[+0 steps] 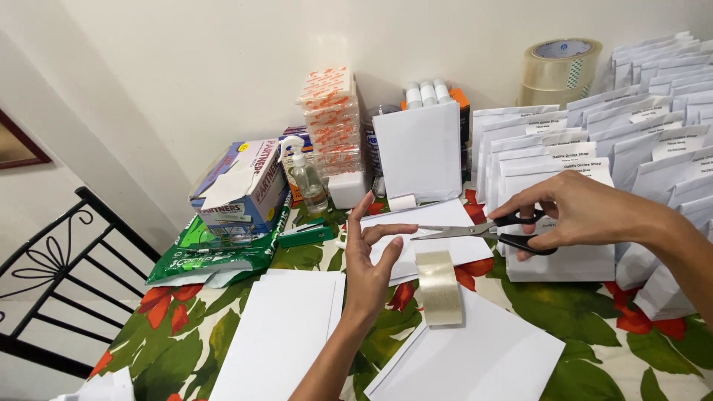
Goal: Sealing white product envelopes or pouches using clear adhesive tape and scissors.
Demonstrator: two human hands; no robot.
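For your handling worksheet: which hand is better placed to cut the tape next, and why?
The right hand: it already grips the scissors, blades pointing toward the left hand. The left hand's fingers are raised and spread above the tape roll, seemingly holding a strip too faint to confirm.

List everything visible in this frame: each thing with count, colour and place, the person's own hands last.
scissors: one, black handles, above the table centre
tape roll: one, clear, standing on a white sheet
large tape roll: one, clear, atop the bags at back right
paper bags: many, white, stacked at right
white sheets: several, near edge
spray bottle: one, clear, back left
box: one, blue and white, left
green packet: one, under the box
tablecloth: floral, green and red
railing: black, far left
left hand: fingers spread, holding nothing I can make out
right hand: grip on the scissors' handles
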